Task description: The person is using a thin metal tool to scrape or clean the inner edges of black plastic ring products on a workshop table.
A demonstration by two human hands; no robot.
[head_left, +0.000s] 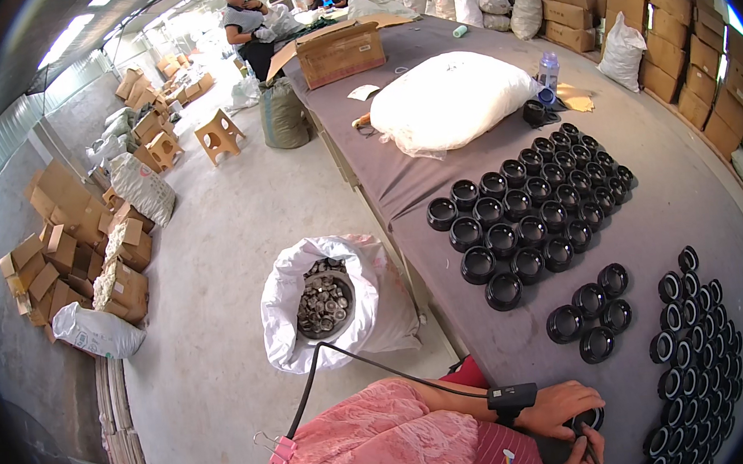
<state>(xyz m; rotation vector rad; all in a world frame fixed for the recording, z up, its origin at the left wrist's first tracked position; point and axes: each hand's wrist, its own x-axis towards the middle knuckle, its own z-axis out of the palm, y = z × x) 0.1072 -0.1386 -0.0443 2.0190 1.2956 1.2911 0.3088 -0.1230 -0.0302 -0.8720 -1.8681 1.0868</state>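
My left hand (557,408) lies at the table's near edge, a black device strapped to its wrist. Its fingers are closed round a black ring-shaped part (586,421). Close below it, my right hand (577,460) is partly cut off by the lower edge. Its fingers are pinched by a thin dark rod or cord (594,449), whose kind I cannot make out, and this meets the black part. Several similar black ring-shaped parts (595,345) stand in a small group just beyond my hands. To the right are close rows of black parts with pale rims (699,358).
Farther up the grey table (393,177) are rows of black round parts (530,229), a full white bag (457,101), a bottle (548,68) and a carton (340,55). An open white sack (277,315) of small metal pieces stands on the floor at left. Other people are at the far end.
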